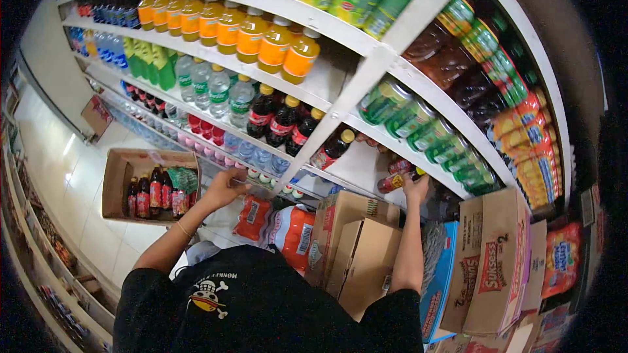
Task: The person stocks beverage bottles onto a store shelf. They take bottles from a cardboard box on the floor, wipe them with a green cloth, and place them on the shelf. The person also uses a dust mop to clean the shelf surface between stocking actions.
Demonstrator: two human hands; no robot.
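My right hand (416, 189) reaches into a shelf bay right of the white upright. Its fingers grip a small dark bottle (391, 184) with a red and yellow label, tilted on its side. Another red-labelled item (400, 165) lies just behind it, partly hidden. A cola bottle (332, 149) with a yellow cap stands left of them on the white shelf board (360, 162). My left hand (226, 188) holds nothing, its fingers apart and slightly curled, beside the lower shelves. To its left, an open cardboard box (112, 189) on the floor contains several dark red-labelled bottles (155, 189) and a green bundle (183, 180).
Green cans (422, 130) line the shelf above my right hand. Sprite bottles (219, 88) and orange drink bottles (252, 39) fill the left shelves. Cardboard cartons (368, 250) and wrapped red packs (293, 233) crowd the space before me. More cartons (493, 269) stand right.
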